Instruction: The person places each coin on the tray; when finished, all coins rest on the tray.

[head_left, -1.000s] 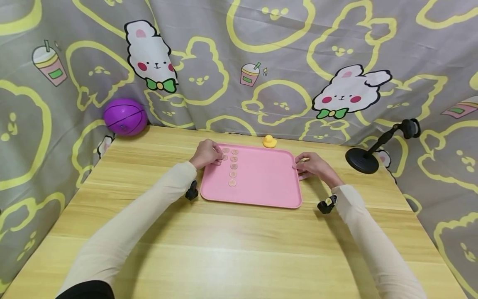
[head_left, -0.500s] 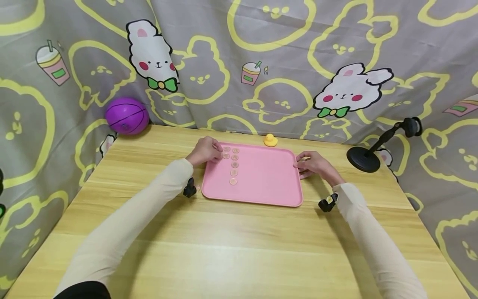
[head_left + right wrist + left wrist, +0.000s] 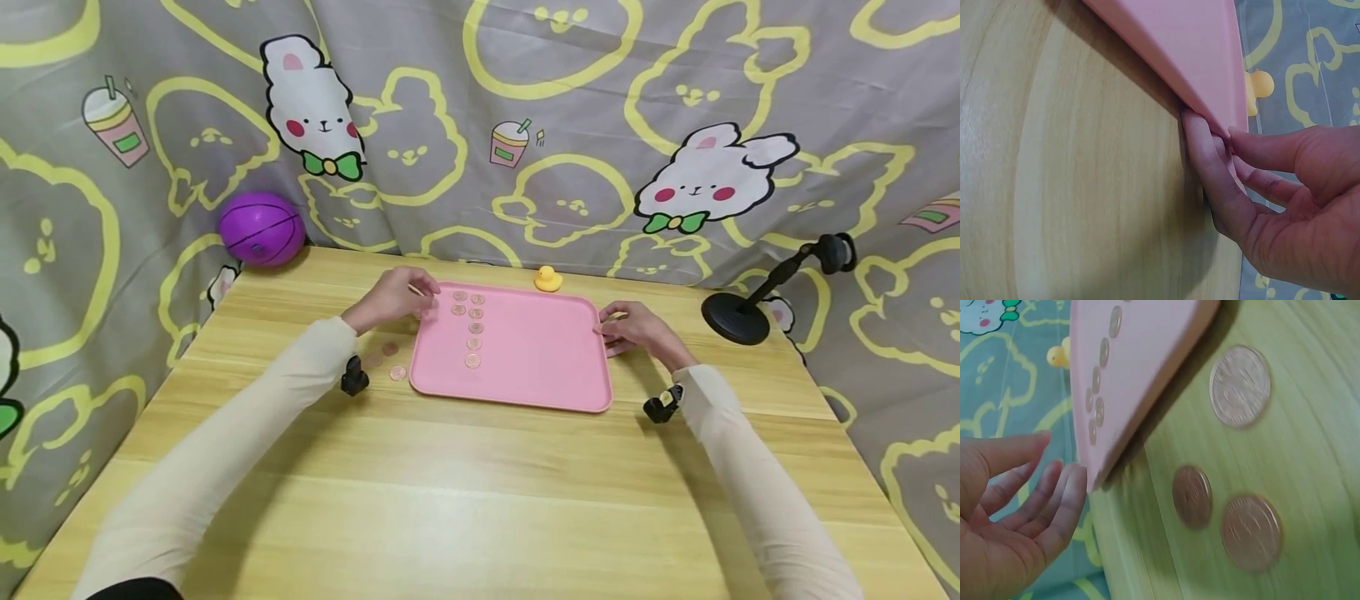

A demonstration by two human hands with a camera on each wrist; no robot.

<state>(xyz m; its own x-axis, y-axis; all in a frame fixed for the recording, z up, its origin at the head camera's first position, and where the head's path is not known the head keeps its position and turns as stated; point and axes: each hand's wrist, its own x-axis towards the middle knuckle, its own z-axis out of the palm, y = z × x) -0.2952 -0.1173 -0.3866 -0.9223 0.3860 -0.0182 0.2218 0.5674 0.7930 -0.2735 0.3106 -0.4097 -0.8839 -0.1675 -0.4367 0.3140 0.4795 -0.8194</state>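
A pink tray (image 3: 543, 354) lies on the table. Two uneven columns of coins (image 3: 476, 327) run down its left side, the left column holding just two. My left hand (image 3: 393, 297) is at the tray's upper left edge, thumb and fingers apart with nothing between them. On the wood under the left wrist lie a silvery coin (image 3: 1240, 386) and two coppery coins, one smaller (image 3: 1192, 497), one larger (image 3: 1252, 533). My right hand (image 3: 633, 327) pinches the tray's right rim, thumb on top and fingers beneath, as the right wrist view shows.
Behind the tray sits a yellow rubber duck (image 3: 548, 279). A purple ball (image 3: 262, 229) rests at the far left corner, and a black stand (image 3: 738, 317) is at the far right. A patterned cloth (image 3: 420, 108) hangs along the table's back edge.
My left hand has drawn away leftward from the coins on the tray, and its fingers have spread. Coins beside the tray have come into sight. My right hand keeps its hold on the rim.
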